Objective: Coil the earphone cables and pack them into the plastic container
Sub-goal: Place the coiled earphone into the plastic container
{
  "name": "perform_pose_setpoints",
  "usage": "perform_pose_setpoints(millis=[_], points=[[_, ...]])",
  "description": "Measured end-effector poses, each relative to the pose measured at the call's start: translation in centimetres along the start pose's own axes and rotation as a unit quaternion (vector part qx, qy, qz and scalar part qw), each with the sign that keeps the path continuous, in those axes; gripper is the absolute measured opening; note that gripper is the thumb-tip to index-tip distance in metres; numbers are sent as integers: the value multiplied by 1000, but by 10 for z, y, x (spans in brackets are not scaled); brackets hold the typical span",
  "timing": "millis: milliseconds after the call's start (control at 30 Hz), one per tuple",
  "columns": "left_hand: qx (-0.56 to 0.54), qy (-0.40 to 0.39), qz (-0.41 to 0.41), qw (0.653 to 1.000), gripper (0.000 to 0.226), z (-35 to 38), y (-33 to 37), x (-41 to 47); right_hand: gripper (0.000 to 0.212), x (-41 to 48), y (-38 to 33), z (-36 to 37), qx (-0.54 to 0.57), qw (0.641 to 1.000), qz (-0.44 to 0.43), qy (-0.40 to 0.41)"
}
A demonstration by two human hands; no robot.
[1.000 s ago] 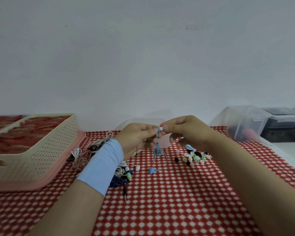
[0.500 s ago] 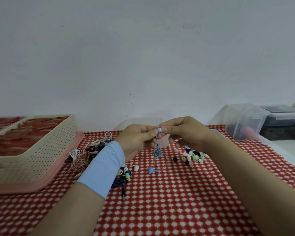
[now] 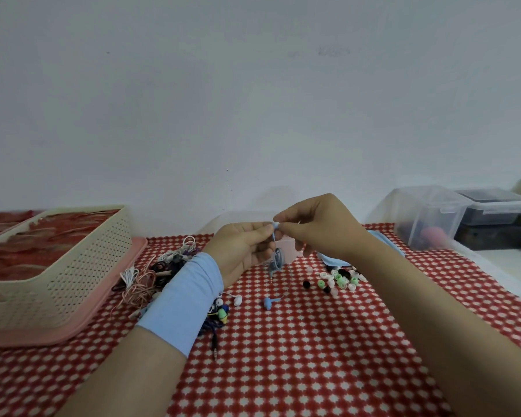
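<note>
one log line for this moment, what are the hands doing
phase: coiling | left hand: pinches blue earphone above its hanging loops | right hand: pinches top bud | other bud: lies on tablecloth

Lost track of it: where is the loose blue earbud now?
Head view, centre: the blue earbud lies on the red checked cloth beneath the dangling coil, left of the ear tips.

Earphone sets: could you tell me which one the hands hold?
The light-blue set, pinched between left hand and right hand; the others lie tangled on the checked cloth.
</note>
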State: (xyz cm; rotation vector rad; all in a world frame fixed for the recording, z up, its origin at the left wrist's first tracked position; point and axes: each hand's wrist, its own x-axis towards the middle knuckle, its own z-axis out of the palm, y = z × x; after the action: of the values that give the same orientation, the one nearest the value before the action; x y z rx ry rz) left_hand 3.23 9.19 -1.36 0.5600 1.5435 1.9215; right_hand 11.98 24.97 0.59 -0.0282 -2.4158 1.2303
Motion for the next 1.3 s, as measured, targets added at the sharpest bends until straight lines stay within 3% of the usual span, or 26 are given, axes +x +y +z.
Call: perform_pose_setpoints(millis=[433, 700, 933, 1300], points=[[129, 66, 89, 986, 11, 0, -1, -2, 7, 2, -4, -3, 26, 999, 37, 18], [163, 55, 114, 978, 13, -3, 2, -3, 11, 2, -3, -4, 61, 995, 64, 37], [168, 49, 110, 978, 14, -9, 4, -3, 9, -2, -6, -4, 102, 992, 68, -14], [211, -29, 85, 973, 17, -16, 10, -6, 12, -7, -7, -10, 138, 981, 104, -89]])
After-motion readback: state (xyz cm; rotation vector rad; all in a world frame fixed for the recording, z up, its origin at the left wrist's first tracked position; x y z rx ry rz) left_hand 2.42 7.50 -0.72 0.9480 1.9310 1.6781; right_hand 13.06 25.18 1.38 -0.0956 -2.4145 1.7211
